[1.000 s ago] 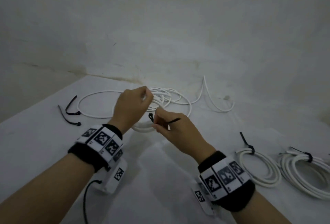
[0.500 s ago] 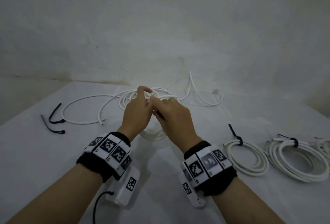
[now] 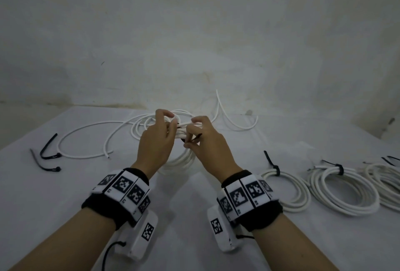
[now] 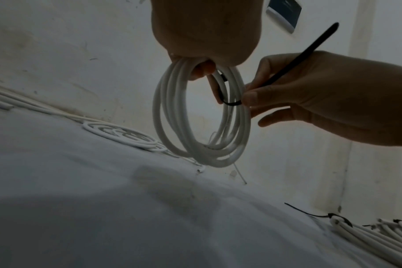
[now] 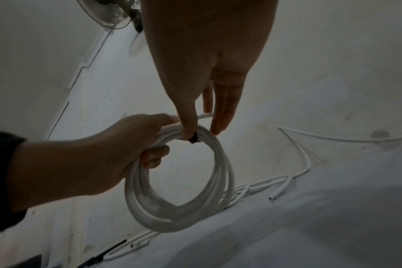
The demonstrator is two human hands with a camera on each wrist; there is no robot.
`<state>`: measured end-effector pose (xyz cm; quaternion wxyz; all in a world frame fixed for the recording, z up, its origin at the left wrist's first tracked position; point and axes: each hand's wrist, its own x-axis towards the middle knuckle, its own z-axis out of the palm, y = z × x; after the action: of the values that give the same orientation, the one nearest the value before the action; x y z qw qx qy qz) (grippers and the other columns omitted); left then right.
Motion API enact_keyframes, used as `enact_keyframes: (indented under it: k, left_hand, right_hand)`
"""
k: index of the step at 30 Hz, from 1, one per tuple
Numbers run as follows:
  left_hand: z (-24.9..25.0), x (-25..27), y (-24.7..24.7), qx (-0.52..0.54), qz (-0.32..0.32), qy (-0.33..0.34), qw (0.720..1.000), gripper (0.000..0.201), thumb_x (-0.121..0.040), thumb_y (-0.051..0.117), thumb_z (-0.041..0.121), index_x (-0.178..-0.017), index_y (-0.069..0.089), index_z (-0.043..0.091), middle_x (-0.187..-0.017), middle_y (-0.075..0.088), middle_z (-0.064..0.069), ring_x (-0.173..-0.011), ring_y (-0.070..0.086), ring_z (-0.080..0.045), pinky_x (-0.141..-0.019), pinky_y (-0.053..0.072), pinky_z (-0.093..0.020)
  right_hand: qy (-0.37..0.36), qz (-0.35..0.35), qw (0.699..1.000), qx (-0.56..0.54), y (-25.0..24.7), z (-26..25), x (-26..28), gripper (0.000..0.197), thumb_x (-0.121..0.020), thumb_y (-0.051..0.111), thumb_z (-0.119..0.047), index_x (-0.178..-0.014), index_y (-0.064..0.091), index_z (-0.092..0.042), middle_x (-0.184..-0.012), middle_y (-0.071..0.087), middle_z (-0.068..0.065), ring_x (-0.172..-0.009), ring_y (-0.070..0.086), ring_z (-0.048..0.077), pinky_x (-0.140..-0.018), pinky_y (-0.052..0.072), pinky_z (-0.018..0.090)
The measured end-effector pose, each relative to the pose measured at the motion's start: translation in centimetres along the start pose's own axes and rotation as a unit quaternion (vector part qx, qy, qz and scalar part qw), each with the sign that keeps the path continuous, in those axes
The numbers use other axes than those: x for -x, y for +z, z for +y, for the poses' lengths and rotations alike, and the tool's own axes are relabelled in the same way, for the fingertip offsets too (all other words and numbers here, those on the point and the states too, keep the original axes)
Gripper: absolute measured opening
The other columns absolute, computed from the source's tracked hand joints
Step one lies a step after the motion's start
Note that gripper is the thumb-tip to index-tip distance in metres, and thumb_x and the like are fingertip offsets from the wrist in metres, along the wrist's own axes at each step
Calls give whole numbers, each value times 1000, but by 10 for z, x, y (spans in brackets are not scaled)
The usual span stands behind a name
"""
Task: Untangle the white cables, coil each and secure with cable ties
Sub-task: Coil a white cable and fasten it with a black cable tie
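My left hand [image 3: 161,132] grips the top of a coiled white cable [image 3: 181,158], which hangs as an upright ring [image 4: 202,116] above the white table. My right hand [image 3: 195,135] pinches a black cable tie [image 4: 287,72] that loops around the coil's strands just right of the left hand. The tie's tail [image 3: 195,137] sticks up over my right knuckles. In the right wrist view the thumb presses the tie's black end [image 5: 194,139] against the coil [image 5: 177,181]. Loose white cables [image 3: 91,138] lie behind and to the left.
Two spare black cable ties [image 3: 46,156] lie at the table's left. Several tied white coils [image 3: 290,188] [image 3: 344,190] sit in a row at the right. A white wall [image 3: 194,43] stands close behind the table [image 3: 184,227].
Both hands came together at the coil's top. The tie, held free in my right hand a second ago, now loops around the coil's strands. The camera view has tilted slightly upward.
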<state>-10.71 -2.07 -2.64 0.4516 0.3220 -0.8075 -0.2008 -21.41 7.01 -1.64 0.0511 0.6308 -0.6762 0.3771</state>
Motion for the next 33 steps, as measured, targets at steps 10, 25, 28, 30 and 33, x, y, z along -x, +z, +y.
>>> enact_keyframes:
  k: [10, 25, 28, 30, 33]
  left_hand:
    - [0, 2, 1, 52, -28, 2, 998, 21, -97, 47, 27, -117, 45, 24, -86, 64, 18, -73, 59, 10, -62, 45, -15]
    - [-3, 2, -11, 91, -53, -30, 994, 21, -97, 38, 21, -98, 59, 22, -82, 66, 8, -78, 60, -4, -68, 44, -24]
    - [3, -7, -19, 172, -66, -62, 981, 29, -94, 43, 12, -79, 68, 12, -78, 65, -1, -61, 56, 0, -59, 44, -17]
    - [10, -13, -25, 212, -86, -95, 969, 27, -94, 45, 9, -87, 69, 0, -69, 59, -4, -43, 46, 1, -42, 32, -10]
    - [11, -18, -30, 226, -120, -126, 958, 24, -94, 46, 10, -94, 69, 9, -64, 58, 3, -36, 40, -1, -34, 26, -15]
  right_hand:
    - [21, -24, 997, 70, -5, -5, -2, 35, -84, 68, -24, -110, 48, -11, -110, 55, 4, -90, 59, 21, -72, 48, 33]
    - [-99, 77, 987, 103, 14, -15, -4, 28, -74, 75, -7, -98, 60, -8, -80, 59, 8, -64, 56, 23, -52, 35, 25]
    - [-117, 122, 982, 88, 15, -19, -4, 29, -72, 76, -3, -95, 60, -9, -77, 58, 7, -60, 54, 22, -49, 35, 23]
    - [-127, 142, 978, 80, 16, -20, -5, 28, -71, 76, -2, -92, 58, -8, -77, 58, 8, -61, 54, 22, -47, 41, 26]
    - [-125, 154, 978, 59, 15, -18, -5, 30, -71, 76, -5, -96, 58, -8, -79, 61, 8, -65, 57, 23, -52, 44, 26]
